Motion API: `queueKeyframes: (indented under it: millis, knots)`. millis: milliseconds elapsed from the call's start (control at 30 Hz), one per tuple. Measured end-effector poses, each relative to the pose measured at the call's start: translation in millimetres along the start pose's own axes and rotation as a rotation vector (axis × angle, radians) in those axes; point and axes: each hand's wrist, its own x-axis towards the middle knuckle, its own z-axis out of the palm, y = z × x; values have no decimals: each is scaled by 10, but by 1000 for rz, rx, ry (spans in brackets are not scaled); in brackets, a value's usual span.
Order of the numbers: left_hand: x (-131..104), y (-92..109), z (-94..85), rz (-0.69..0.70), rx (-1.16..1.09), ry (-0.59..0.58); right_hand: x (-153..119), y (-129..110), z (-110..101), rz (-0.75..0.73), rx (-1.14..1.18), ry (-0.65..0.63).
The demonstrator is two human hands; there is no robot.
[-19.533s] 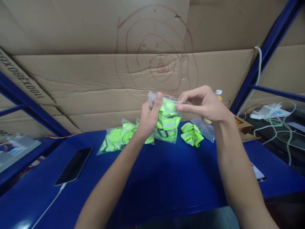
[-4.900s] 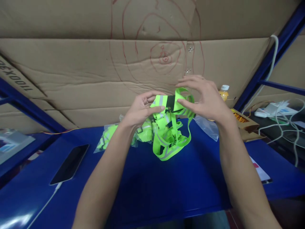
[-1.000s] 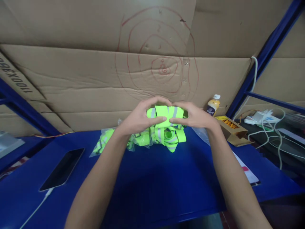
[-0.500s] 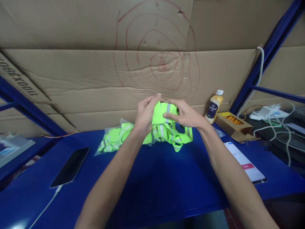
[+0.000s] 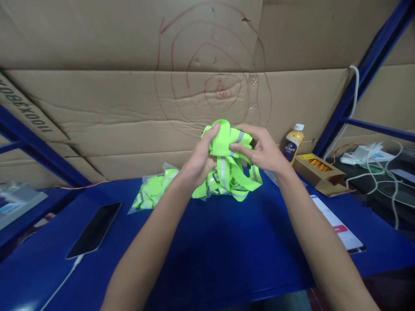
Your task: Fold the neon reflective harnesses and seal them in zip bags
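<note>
A bundle of neon green straps (image 5: 221, 142) with grey reflective stripes is held up between both hands. My left hand (image 5: 199, 162) pinches its left side, the thumb on top. My right hand (image 5: 264, 151) grips the right side with thumb and fingers. Loose strap loops (image 5: 238, 183) hang below the bundle, close to the table. Behind my left forearm, a clear plastic bag with more green straps (image 5: 154, 192) lies on the blue table (image 5: 207, 242). The fingertips behind the bundle are partly hidden.
A black phone (image 5: 94, 230) on a cable lies at the left. To the right are a bottle (image 5: 293, 142), an open cardboard box (image 5: 320, 175), a lit phone (image 5: 340, 226) and white cables (image 5: 376, 172). Cardboard (image 5: 113, 99) with red rings stands behind.
A wide strap loop now stands up at the bundle's left, under my left thumb. My right hand has shifted slightly right, and the hanging loops have changed shape.
</note>
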Motion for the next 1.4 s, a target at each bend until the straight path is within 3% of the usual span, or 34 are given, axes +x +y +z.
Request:
queueKeyframes:
  millis: [100,200,400,467,567,700,733,767,900,967,1233,1400]
  knots:
    - [-42,75,-16,-71,22,-32,-7,-18,12,-90,-150,134]
    - [-66,183,-55,-165,-20,-23,-11,40,76,-204,-278,184]
    - [-65,244,-94,-87,-52,67,20,151,257,-355,-303,87]
    - [-41,201,-147,-19,-21,113,21,87,241,-325,-220,36]
    - [-15,157,-260,64,57,125,4,-89,107,-166,-24,-27]
    - [-77,197,-299,271,372,-23,-15,-262,-128,-10,38,247]
    - [-110,219,-273,336,482,-80,-15,-270,-175,2,10,237]
    - [-148,241,-238,390,585,-140,-15,-265,-216,15,-3,156]
    - [-269,284,-97,491,810,-307,-25,-148,-316,139,139,-385]
    - [-280,262,-73,519,858,-311,-38,-88,-333,208,216,-485]
    - [-118,108,-132,722,1025,-195,-33,-141,-242,240,209,-285]
    - [-71,98,-242,430,609,-237,-10,-162,-156,194,95,-155]
